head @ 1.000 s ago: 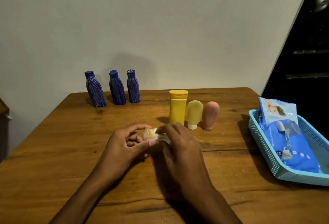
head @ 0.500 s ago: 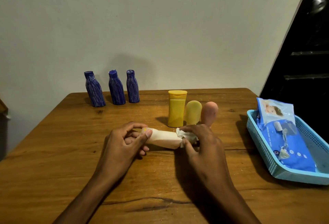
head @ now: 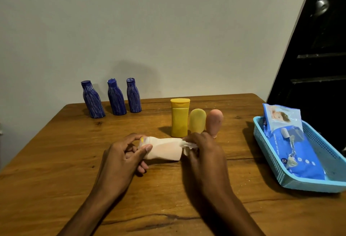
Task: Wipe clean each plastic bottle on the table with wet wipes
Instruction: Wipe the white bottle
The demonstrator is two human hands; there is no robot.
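Cream plastic bottle lies on its side between my hands, just above the wooden table — long axis running left to right, yellow-capped neck pointing left, flat base pointing right. My left hand grips the neck end, thumb curled over the front and fingers wrapped behind. My right hand pinches a crumpled white wipe against the base, fingers curled round it. I count seven bottles in all: the one I hold, three blue bottles standing in a row at the far left edge, and three more upright just behind my hands — a yellow bottle, a pale yellow tube and a pink tube, side by side. One blue basket sits at the right, holding one blue pack of wipes.
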